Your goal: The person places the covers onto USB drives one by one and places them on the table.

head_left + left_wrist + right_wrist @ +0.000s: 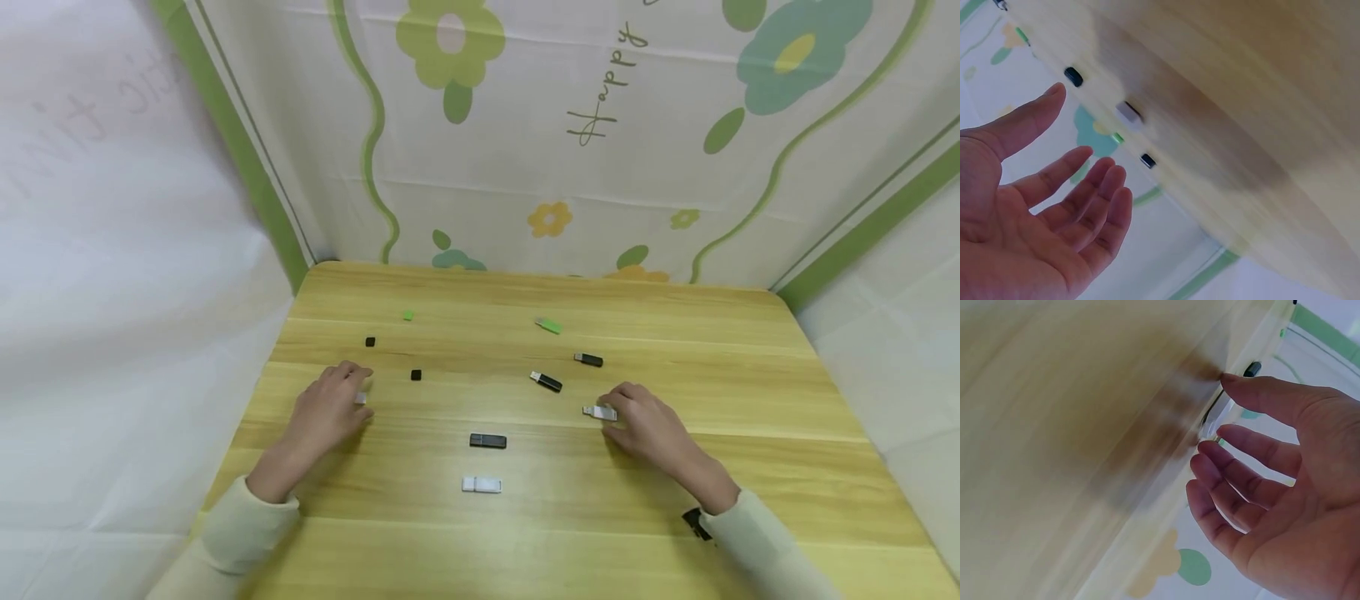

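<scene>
The white stick (602, 413) lies crosswise on the table (525, 550), plug (588, 410) pointing left, between the right hand's (643, 423) parted thumb and fingers. The left hand (327, 408), fingers spread, flanks a white cap (361, 398). Curtain (480, 158) lettering: "Happy"; 2 flowers (550, 219) below.

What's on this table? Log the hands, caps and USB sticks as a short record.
Left hand: by a white cap, fingers relaxed
Right hand: fingers about a white uncapped stick, contact unclear
Other loose caps: green cap, two black caps
Other uncapped sticks: green stick, two black sticks
Closed sticks: closed black stick, closed white stick
</scene>
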`<action>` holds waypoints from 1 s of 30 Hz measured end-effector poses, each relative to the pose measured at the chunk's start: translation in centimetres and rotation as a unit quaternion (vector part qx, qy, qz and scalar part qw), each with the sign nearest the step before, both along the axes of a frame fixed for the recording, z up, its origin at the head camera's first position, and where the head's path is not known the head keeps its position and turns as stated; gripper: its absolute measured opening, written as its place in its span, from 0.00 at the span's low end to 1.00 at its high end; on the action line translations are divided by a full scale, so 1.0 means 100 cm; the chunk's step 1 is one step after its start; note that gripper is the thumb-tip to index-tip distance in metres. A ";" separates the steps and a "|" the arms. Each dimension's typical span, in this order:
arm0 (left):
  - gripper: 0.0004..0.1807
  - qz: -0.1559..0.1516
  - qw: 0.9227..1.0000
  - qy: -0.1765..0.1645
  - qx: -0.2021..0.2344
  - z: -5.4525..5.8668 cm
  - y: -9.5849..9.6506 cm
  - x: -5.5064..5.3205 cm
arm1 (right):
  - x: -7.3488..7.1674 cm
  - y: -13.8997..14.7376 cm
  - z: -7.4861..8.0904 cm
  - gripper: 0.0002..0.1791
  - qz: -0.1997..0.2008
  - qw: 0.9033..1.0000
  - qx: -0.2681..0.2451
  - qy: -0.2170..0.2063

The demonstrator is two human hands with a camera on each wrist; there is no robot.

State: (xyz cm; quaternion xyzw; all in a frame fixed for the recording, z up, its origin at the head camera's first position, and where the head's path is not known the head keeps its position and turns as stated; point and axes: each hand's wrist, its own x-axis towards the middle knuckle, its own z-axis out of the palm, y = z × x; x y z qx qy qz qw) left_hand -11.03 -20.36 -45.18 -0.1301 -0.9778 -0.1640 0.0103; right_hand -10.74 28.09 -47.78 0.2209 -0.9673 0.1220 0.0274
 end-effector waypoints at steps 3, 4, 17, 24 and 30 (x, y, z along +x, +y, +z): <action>0.32 0.000 1.000 -0.017 -0.008 -0.001 -0.005 -0.003 | -0.001 0.001 -0.001 0.20 -0.002 1.000 -0.004 -0.009; 0.31 -0.001 1.000 -0.022 -0.008 -0.001 -0.006 -0.004 | -0.001 0.001 -0.001 0.20 -0.003 1.000 -0.006 -0.011; 0.19 0.006 0.997 -0.079 -0.011 -0.007 -0.008 -0.017 | -0.001 0.002 -0.005 0.15 0.006 1.000 -0.026 -0.009; 0.12 -0.004 0.998 -0.065 -0.016 -0.009 -0.009 -0.020 | -0.002 0.000 -0.003 0.14 0.011 0.999 -0.035 -0.011; 0.09 -0.008 0.998 -0.063 -0.006 -0.012 -0.010 -0.023 | -0.003 -0.001 -0.004 0.12 0.011 0.999 -0.040 -0.017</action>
